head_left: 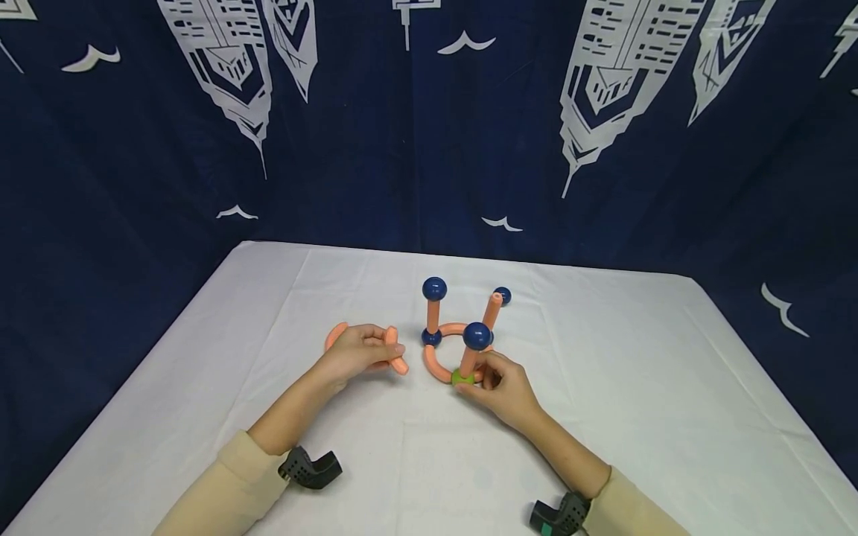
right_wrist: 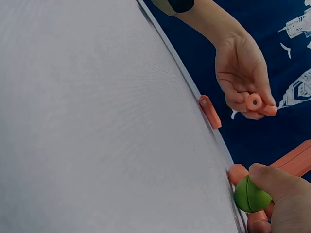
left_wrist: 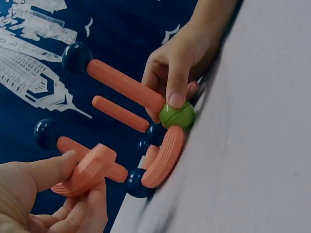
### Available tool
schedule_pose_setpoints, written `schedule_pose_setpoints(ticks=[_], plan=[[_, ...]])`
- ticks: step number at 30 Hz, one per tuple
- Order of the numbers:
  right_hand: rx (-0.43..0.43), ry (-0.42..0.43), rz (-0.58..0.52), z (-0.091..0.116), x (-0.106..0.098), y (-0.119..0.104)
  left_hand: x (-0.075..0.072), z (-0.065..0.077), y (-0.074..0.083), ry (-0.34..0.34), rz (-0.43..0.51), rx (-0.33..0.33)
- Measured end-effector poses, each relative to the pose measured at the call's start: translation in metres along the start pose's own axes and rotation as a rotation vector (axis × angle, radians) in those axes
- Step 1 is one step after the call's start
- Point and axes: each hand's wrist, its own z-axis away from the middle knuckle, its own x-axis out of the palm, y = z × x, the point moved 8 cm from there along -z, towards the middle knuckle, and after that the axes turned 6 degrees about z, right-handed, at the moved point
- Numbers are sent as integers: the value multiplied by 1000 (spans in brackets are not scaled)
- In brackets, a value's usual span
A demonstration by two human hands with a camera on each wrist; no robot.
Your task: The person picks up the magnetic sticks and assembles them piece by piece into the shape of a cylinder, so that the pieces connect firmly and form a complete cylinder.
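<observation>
My left hand pinches a curved orange rod between thumb and fingers, held above the table. My right hand grips the green ball at the near side of a ring built from curved orange rods and navy balls. Straight orange rods rise from the ring's balls. One stands on the green ball and carries a navy ball; another at the back left is topped by a navy ball. A third rod, back right, has a bare upper end.
Behind my left hand, a loose curved orange rod lies on the white-clothed table. Another navy ball shows partly behind the bare-ended rod. A dark blue curtain with white building prints hangs beyond the table.
</observation>
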Motion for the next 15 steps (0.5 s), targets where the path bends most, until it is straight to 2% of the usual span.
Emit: schedule_pose_setpoints(ticks=[15], plan=[[-5,2,-1,-1,-1,1,17,3,-5,-6,57,-9]])
